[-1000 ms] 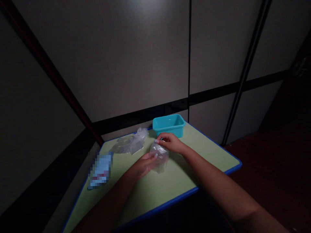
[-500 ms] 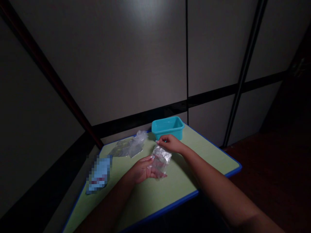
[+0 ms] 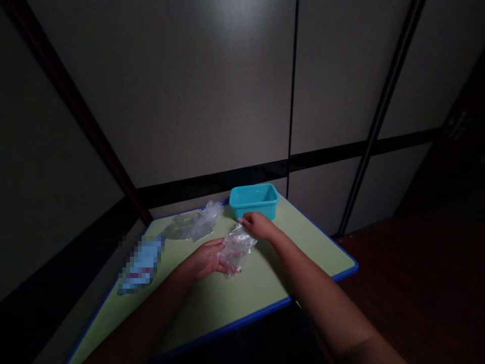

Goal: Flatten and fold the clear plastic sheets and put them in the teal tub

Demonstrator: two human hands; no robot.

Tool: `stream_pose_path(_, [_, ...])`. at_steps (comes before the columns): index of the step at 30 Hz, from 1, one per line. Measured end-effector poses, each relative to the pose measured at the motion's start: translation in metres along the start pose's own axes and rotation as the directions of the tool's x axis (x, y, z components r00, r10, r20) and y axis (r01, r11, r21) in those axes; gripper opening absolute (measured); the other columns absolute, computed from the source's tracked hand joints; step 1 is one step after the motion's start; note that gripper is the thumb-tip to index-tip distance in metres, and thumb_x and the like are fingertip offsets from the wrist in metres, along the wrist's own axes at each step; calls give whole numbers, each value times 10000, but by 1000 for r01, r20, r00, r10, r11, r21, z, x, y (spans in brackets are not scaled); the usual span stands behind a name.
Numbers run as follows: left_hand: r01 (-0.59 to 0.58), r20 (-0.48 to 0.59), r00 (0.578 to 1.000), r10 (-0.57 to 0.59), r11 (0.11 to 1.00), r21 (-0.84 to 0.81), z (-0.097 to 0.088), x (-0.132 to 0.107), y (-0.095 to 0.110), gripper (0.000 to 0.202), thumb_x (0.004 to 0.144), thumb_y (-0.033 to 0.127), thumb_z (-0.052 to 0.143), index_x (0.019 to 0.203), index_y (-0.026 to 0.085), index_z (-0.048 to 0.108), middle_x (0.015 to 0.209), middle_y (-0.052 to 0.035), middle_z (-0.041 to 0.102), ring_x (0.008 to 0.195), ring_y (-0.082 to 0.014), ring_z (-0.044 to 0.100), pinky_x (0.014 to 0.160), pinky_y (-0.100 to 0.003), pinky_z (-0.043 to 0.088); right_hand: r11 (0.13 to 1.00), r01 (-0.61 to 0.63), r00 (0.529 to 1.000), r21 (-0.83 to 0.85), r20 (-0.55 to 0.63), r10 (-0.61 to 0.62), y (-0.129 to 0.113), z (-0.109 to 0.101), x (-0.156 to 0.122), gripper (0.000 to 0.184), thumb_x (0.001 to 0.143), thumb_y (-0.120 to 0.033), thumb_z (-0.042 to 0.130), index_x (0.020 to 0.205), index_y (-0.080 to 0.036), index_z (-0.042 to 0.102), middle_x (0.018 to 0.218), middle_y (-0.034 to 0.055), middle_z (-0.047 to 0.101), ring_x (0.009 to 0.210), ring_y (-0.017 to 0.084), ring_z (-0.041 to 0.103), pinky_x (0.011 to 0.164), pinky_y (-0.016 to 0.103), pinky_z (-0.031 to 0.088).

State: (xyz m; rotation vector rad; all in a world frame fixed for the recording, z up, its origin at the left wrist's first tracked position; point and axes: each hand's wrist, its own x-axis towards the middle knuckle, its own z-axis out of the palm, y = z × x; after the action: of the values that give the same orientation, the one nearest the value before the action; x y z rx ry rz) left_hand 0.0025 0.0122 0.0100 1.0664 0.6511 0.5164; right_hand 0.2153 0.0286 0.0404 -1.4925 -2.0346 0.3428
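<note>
A small clear plastic bag (image 3: 239,246) is stretched between my two hands above the table. My left hand (image 3: 209,259) supports it from below and the left, thumb on top and fingers showing through the film. At the bag's upper edge my right hand (image 3: 257,225) is closed, thumb and index finger pinching the plastic. I cannot make out anything inside the bag. Just behind my right hand stands a turquoise plastic basin (image 3: 253,208), its near wall partly covered by that hand.
Crumpled clear plastic bags (image 3: 195,225) lie at the back left of the light green table (image 3: 265,283), which has a blue edge. A blurred-out blue packet (image 3: 142,265) is at the left. Cupboard panels (image 3: 212,101) rise directly behind the table.
The view has shifted slightly, so everything sits a little further left. My right hand has come down onto the bag's upper edge, while my left hand keeps its hold.
</note>
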Motion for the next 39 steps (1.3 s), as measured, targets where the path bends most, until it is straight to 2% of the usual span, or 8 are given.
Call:
stream_pose_path(7, [13,11,1000,-13,1000,3,3,-1,1,367,837,341,587,1122,119,527,1042,-209,660,713,-328,691,680,-481,500,999,33,997,19,-66,-32,0,-4,-2,216,888,-312,473,830,-164,620,689,20,616,611,126,490,540,221,253])
stream_pose_path(14, [23,144,989,-22,1000,-3,-2,-1,1,406,884,386,513,1193,124,501,1124,-223,628,849,-310,681,797,-451,468,998,-3,988,-68,-152,-7,-4,-15,-7,184,897,-319,456,904,-197,594,762,33,652,647,147,538,554,225,262])
stream_pose_path(17, [7,126,992,-10,1000,30,-3,-2,1,397,876,367,531,1193,129,500,1115,-220,634,801,-289,692,787,-442,474,995,8,984,-99,-174,-25,-4,-20,-9,200,911,-330,428,926,-206,584,799,35,664,680,152,560,564,229,268])
stream_pose_path(24, [-31,106,994,26,998,47,-2,-2,1,384,824,340,607,1137,141,505,1150,-215,618,830,-292,686,806,-443,468,917,-137,981,-375,-177,74,0,-23,-9,308,945,-372,307,1045,-218,554,797,78,674,636,191,566,524,274,218])
stream_pose_path(29, [-26,80,997,22,998,55,0,-1,1,380,823,383,604,1103,153,490,1139,-218,619,793,-284,692,761,-422,480,897,-148,984,-417,-152,92,0,-22,-8,339,950,-381,281,1092,-218,542,818,93,676,647,203,572,537,277,245])
stream_pose_path(31, [-19,30,999,17,997,70,1,-1,2,390,816,407,603,1089,151,495,1113,-208,627,773,-282,693,736,-417,488,894,-135,986,-427,-148,78,0,-23,-9,340,951,-384,277,1099,-219,535,812,92,675,644,203,571,538,277,249])
stream_pose_path(34, [-67,-198,975,100,984,167,3,-1,8,365,799,434,608,1013,144,546,1062,-160,639,703,-234,692,682,-355,499,888,-143,983,-436,-168,75,0,-27,-9,340,955,-376,261,1098,-219,526,798,87,671,618,193,558,532,274,241])
stream_pose_path(39, [-119,-533,780,327,914,387,-2,14,33,269,808,417,581,878,157,573,879,-52,644,530,-109,611,527,-222,450,890,-133,979,-436,-196,50,-1,-31,-10,322,957,-374,263,1061,-223,528,749,67,655,561,171,518,515,274,198])
